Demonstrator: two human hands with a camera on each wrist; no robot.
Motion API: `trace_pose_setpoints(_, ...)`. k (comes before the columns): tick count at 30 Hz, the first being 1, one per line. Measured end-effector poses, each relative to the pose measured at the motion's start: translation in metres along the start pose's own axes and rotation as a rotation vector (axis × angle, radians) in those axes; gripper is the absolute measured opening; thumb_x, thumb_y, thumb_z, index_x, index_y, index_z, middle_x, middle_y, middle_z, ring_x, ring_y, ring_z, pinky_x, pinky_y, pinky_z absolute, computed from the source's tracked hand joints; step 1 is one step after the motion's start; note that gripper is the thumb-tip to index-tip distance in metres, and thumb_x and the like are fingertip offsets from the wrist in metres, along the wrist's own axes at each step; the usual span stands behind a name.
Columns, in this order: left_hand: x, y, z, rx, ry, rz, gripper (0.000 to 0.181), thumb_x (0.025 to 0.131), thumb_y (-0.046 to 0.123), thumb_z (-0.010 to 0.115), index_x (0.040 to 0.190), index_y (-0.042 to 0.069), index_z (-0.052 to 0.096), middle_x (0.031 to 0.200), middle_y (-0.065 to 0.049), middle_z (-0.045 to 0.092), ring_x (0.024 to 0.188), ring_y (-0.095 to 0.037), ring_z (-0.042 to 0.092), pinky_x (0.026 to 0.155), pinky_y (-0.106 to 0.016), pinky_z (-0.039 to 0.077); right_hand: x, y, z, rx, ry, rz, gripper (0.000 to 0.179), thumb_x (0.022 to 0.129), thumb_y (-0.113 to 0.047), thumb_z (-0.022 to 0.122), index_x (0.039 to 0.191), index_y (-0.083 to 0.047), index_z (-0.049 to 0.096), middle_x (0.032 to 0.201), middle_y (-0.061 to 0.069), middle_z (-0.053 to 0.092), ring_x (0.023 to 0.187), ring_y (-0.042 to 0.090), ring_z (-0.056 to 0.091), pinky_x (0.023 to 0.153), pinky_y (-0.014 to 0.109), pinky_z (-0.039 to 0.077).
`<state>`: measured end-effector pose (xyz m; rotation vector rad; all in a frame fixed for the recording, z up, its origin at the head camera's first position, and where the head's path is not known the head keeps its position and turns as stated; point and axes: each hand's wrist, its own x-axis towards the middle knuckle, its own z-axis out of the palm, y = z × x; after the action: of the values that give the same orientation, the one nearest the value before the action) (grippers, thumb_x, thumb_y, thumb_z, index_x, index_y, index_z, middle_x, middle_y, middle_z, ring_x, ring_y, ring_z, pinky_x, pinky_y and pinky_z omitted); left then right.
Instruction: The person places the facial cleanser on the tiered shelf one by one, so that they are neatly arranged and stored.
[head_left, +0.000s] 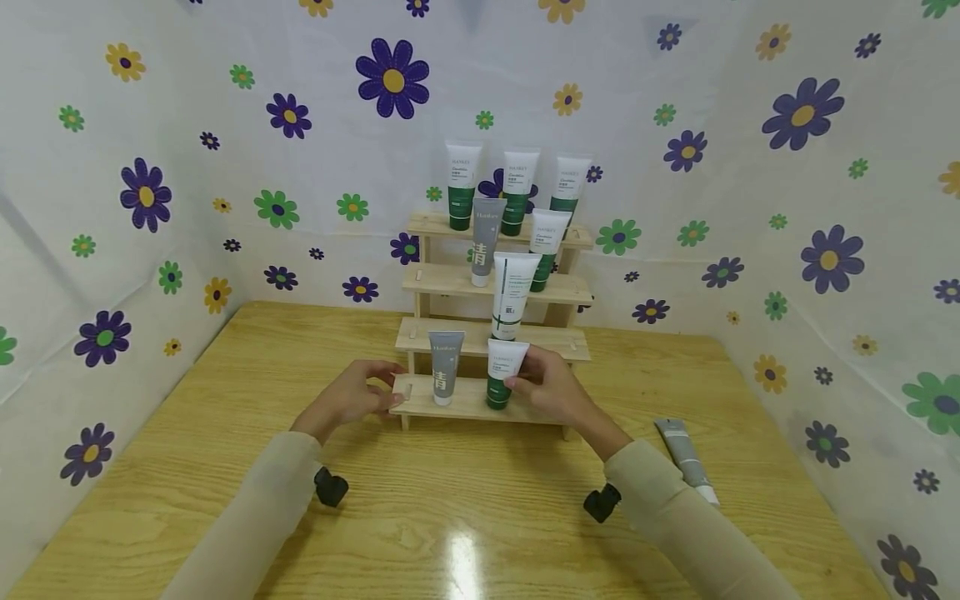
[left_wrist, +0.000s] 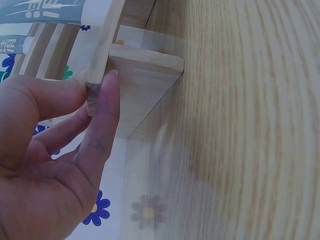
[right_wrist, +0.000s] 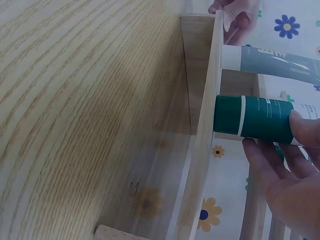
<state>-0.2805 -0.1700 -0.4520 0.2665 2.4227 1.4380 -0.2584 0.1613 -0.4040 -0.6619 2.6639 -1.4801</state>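
A stepped wooden display rack [head_left: 468,406] stands on the table in the head view. My left hand [head_left: 352,396] pinches the left end of its lowest step; in the left wrist view the thumb and fingers [left_wrist: 106,102] grip the board's edge. On that step, my right hand [head_left: 555,390] holds a white-and-green tube [head_left: 504,375] from its right side. The right wrist view has this tube's green cap [right_wrist: 227,115] down at the step's surface. To its left a grey tube [head_left: 446,367] stands upright on the same step, untouched.
A white tube [head_left: 513,287] stands on the second step. A grey tube [head_left: 486,237] and a white-and-green tube [head_left: 547,237] share the third, with several more on top. Another grey tube [head_left: 686,458] lies on the table at right. Flower-print cloth [head_left: 300,50] surrounds the table.
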Motion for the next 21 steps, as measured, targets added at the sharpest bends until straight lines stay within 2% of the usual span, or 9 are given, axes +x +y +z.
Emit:
trace_pose_setpoints(6, 0.0, 0.0, 0.001, 0.004, 0.012, -0.024, 0.05, 0.096, 0.009, 0.072, 0.143, 0.005, 0.057, 0.131, -0.022, 0.056, 0.09, -0.019, 0.071, 0.08, -0.035, 0.065, 0.0, 0.001, -0.001, -0.003, -0.011, -0.005, 0.044, 0.095, 0.001, 0.07, 0.137, 0.003, 0.059, 0.133, 0.024, 0.068, 0.119, 0.039, 0.069, 0.104, 0.05, 0.056)
trace_pose_setpoints(11, 0.002, -0.001, 0.0, 0.005, 0.005, -0.012, 0.05, 0.096, 0.008, 0.071, 0.144, 0.003, 0.056, 0.131, -0.023, 0.055, 0.089, -0.019, 0.071, 0.08, -0.036, 0.065, -0.003, 0.002, -0.013, -0.058, -0.046, -0.021, 0.042, 0.094, -0.006, 0.074, 0.135, -0.002, 0.062, 0.131, 0.018, 0.069, 0.12, 0.035, 0.068, 0.106, 0.052, 0.055)
trace_pose_setpoints(16, 0.001, 0.0, 0.0, 0.006, 0.005, -0.016, 0.05, 0.096, 0.009, 0.071, 0.144, 0.003, 0.056, 0.13, -0.023, 0.055, 0.088, -0.019, 0.071, 0.081, -0.036, 0.065, -0.014, 0.003, -0.041, -0.158, -0.045, -0.008, 0.033, 0.095, -0.011, 0.074, 0.127, -0.004, 0.067, 0.125, 0.016, 0.072, 0.113, 0.033, 0.069, 0.101, 0.053, 0.056)
trace_pose_setpoints(21, 0.001, 0.001, 0.0, 0.007, 0.004, -0.015, 0.051, 0.096, 0.01, 0.072, 0.144, 0.003, 0.056, 0.13, -0.023, 0.056, 0.089, -0.019, 0.072, 0.08, -0.036, 0.065, -0.032, 0.006, -0.08, -0.282, -0.098, 0.042, 0.03, 0.095, -0.012, 0.073, 0.121, 0.002, 0.067, 0.121, 0.022, 0.071, 0.104, 0.036, 0.072, 0.089, 0.047, 0.062)
